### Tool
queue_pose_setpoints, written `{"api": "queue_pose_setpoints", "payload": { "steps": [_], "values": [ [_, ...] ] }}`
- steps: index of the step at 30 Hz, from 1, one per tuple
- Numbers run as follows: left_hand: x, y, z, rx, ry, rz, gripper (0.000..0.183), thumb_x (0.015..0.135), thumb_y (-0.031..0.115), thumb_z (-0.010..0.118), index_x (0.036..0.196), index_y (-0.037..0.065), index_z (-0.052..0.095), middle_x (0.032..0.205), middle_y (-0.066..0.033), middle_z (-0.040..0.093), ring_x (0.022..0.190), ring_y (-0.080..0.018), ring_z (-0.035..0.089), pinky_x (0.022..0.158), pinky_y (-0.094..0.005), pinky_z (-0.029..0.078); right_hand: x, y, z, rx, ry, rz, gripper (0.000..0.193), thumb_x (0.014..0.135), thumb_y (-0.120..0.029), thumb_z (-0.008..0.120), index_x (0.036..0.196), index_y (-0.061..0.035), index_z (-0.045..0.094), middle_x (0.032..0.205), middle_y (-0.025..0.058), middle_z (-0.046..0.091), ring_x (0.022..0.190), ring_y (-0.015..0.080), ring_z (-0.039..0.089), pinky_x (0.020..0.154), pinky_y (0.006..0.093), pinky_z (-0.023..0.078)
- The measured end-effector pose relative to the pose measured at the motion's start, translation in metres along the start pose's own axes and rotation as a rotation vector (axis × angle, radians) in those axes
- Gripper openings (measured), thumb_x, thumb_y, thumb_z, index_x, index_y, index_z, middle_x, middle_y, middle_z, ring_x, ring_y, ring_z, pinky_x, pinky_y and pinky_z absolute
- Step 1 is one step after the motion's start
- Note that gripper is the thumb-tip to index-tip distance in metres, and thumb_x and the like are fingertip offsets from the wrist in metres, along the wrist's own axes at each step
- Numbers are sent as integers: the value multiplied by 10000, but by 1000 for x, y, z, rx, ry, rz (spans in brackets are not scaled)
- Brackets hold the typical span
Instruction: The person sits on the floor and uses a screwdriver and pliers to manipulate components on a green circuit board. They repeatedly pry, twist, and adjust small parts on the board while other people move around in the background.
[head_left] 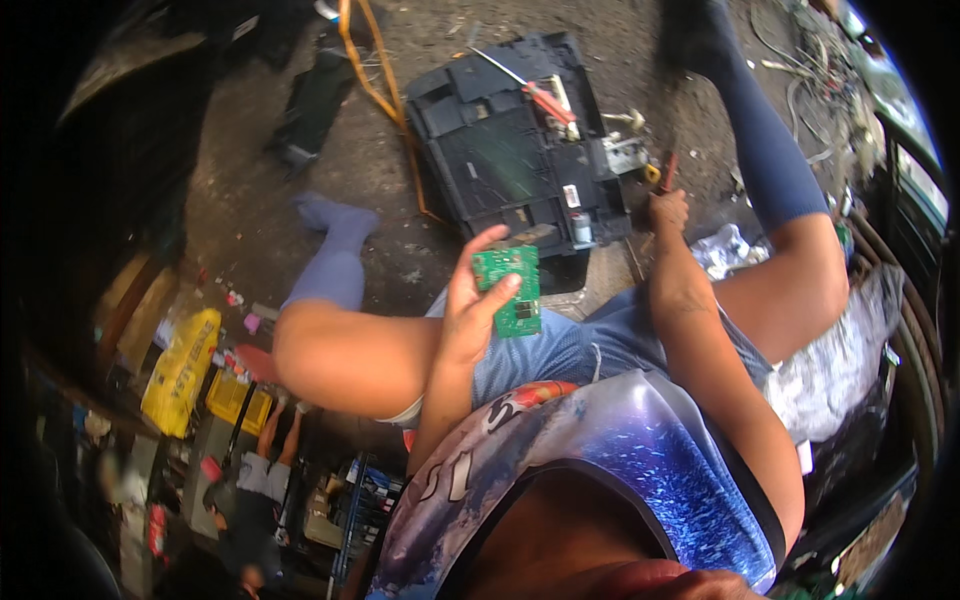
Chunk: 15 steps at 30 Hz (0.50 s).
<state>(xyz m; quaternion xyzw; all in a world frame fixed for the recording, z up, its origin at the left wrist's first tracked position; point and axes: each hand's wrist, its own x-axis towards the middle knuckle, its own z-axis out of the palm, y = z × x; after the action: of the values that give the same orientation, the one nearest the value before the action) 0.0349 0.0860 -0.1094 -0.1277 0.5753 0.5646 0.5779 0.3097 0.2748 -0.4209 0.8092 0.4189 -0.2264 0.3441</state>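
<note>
My left hand is closed on a green circuit board, held above my lap with the thumb across its face. Dark chips show on the board's lower part. Out to the right, low over the ground, my right hand grips a red-handled tool; its kind is hard to make out. Between my legs lies a black plastic casing with ribs and compartments. A screwdriver with a red handle rests across its far right part. A small grey cylinder stands at the casing's near right corner.
An orange cable runs along the casing's left side. Loose wires lie at the far right, and a clear plastic bag beside my right thigh. At lower left are a yellow sack, a yellow crate and another person.
</note>
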Motion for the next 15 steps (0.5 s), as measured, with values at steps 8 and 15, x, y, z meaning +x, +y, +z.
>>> {"api": "queue_pose_setpoints", "payload": {
  "steps": [8,15],
  "values": [
    [4,24,-6,-10,-147,212,411,945,26,662,1316,66,489,1123,-56,629,992,-138,647,866,-288,556,-6,15,-3,400,91,-95,544,865,-382,585,1196,41,671,1207,273,683,1160,380,667,982,452,516],
    [-61,97,14,-105,-216,724,334,937,45,698,1229,38,536,1062,-52,672,936,-97,649,845,-247,535,-165,9,-102,1035,26,-702,363,900,-225,606,1205,-50,515,660,51,539,432,160,515,382,317,419]
  ]
}}
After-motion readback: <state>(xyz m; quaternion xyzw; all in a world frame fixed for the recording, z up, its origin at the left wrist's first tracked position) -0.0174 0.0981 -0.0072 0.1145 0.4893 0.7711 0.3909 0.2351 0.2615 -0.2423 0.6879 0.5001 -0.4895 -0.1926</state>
